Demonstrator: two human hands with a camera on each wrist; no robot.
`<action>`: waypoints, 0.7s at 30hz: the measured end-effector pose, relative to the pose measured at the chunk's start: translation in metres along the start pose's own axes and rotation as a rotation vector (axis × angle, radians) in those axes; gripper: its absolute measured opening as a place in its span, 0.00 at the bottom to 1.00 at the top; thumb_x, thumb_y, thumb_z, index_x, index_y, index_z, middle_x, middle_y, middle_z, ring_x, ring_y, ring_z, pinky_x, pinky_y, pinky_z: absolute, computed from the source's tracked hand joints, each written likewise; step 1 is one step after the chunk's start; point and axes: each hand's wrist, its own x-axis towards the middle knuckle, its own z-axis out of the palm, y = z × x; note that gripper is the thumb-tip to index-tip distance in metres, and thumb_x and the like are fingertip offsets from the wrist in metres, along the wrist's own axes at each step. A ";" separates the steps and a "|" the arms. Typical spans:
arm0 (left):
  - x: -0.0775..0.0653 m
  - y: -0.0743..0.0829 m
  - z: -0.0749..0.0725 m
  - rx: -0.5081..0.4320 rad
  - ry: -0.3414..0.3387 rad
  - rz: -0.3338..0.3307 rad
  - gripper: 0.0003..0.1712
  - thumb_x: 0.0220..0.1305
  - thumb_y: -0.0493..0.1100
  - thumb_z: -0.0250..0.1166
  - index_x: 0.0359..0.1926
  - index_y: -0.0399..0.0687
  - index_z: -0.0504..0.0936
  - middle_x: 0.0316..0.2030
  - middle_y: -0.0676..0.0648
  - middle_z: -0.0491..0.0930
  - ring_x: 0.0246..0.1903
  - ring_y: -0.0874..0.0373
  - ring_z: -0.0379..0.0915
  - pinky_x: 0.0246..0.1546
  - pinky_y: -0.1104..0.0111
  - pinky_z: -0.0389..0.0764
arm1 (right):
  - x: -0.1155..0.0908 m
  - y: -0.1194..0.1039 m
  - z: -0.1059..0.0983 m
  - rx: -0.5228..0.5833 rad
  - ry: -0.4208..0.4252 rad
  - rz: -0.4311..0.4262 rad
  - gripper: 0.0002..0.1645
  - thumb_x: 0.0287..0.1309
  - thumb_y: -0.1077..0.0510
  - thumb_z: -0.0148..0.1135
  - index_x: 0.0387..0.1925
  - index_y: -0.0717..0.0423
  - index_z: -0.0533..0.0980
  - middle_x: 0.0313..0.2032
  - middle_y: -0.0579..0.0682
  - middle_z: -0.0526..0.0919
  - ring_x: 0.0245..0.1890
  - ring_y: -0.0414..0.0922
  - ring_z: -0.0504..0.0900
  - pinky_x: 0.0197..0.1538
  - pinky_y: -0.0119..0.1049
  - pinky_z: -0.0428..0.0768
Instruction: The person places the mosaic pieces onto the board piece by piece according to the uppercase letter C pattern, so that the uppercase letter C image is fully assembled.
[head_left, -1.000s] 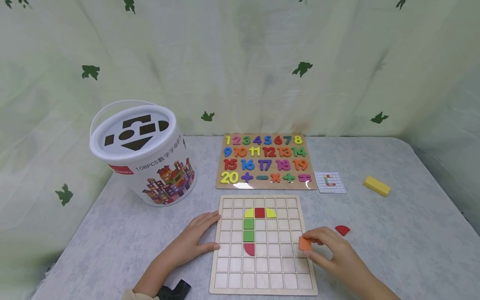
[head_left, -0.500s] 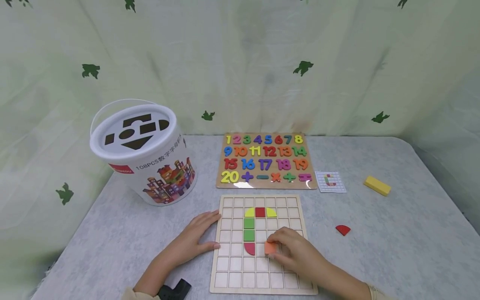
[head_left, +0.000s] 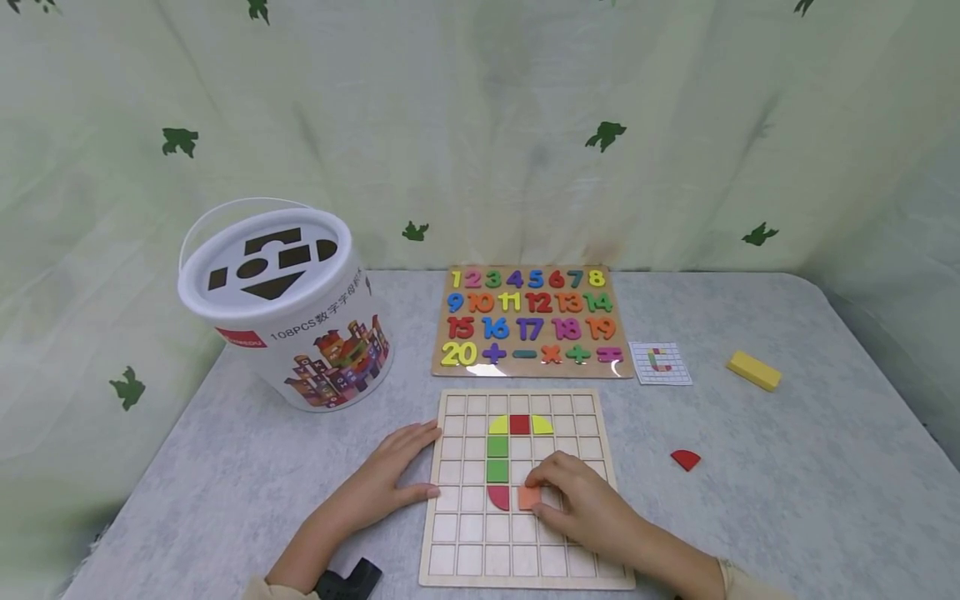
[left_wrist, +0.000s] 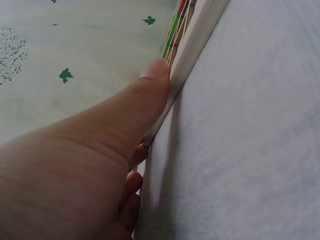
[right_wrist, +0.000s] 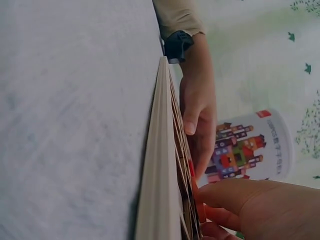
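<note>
My right hand pinches an orange square tile between thumb and fingers, over the wooden grid board. The tile is just right of a red quarter-circle piece; I cannot tell whether it lies flat in a cell. Above that piece are two green squares, then a yellow quarter circle, a red square and another yellow quarter circle. My left hand rests against the board's left edge, thumb and fingers spread; the left wrist view shows its thumb on the rim.
Right of the board lie a loose red quarter circle and a yellow block. A small pattern card is beside the number puzzle board at the back. A white lidded bucket stands at the left.
My right hand has carried the orange tile leftward from the board's right edge to beside the lower red quarter circle. The left hand has stayed in place.
</note>
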 end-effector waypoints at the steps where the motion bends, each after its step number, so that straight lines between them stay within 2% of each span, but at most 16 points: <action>1: 0.000 0.000 0.000 0.001 0.001 -0.001 0.44 0.50 0.63 0.62 0.65 0.53 0.60 0.66 0.53 0.54 0.64 0.51 0.45 0.60 0.51 0.54 | 0.001 0.000 0.000 -0.004 0.001 -0.005 0.10 0.52 0.55 0.63 0.38 0.44 0.76 0.38 0.34 0.72 0.40 0.34 0.70 0.46 0.31 0.73; 6: 0.000 0.000 -0.001 0.000 0.003 -0.005 0.44 0.50 0.63 0.62 0.66 0.53 0.60 0.66 0.53 0.54 0.64 0.51 0.45 0.60 0.50 0.54 | 0.004 -0.002 0.004 -0.067 0.028 -0.040 0.09 0.51 0.52 0.64 0.36 0.42 0.77 0.36 0.33 0.71 0.38 0.32 0.70 0.43 0.31 0.73; 9: 0.000 0.000 -0.001 -0.002 0.003 -0.007 0.44 0.50 0.63 0.62 0.66 0.53 0.60 0.66 0.53 0.54 0.64 0.51 0.45 0.60 0.50 0.54 | 0.005 -0.003 0.004 -0.092 0.022 -0.032 0.09 0.50 0.51 0.65 0.36 0.41 0.77 0.36 0.32 0.71 0.38 0.32 0.70 0.44 0.32 0.73; 13: 0.000 0.000 0.000 -0.005 0.001 -0.005 0.44 0.50 0.63 0.62 0.66 0.53 0.60 0.66 0.52 0.54 0.64 0.51 0.45 0.60 0.50 0.54 | 0.005 -0.003 -0.002 -0.033 -0.034 0.013 0.13 0.51 0.51 0.65 0.40 0.43 0.76 0.38 0.34 0.72 0.38 0.34 0.70 0.43 0.31 0.73; 17: 0.000 0.000 0.000 -0.009 0.001 -0.003 0.44 0.50 0.63 0.61 0.66 0.53 0.60 0.66 0.53 0.54 0.64 0.51 0.45 0.60 0.50 0.53 | 0.002 -0.006 -0.016 0.059 -0.075 0.073 0.19 0.52 0.50 0.64 0.46 0.44 0.74 0.43 0.34 0.72 0.39 0.37 0.71 0.44 0.31 0.74; 21: 0.000 0.000 0.000 -0.011 0.001 -0.004 0.44 0.50 0.63 0.62 0.66 0.53 0.60 0.66 0.53 0.54 0.64 0.51 0.45 0.60 0.50 0.53 | -0.005 -0.007 -0.035 0.075 -0.033 0.083 0.21 0.52 0.51 0.64 0.49 0.45 0.72 0.46 0.33 0.71 0.44 0.39 0.72 0.46 0.35 0.75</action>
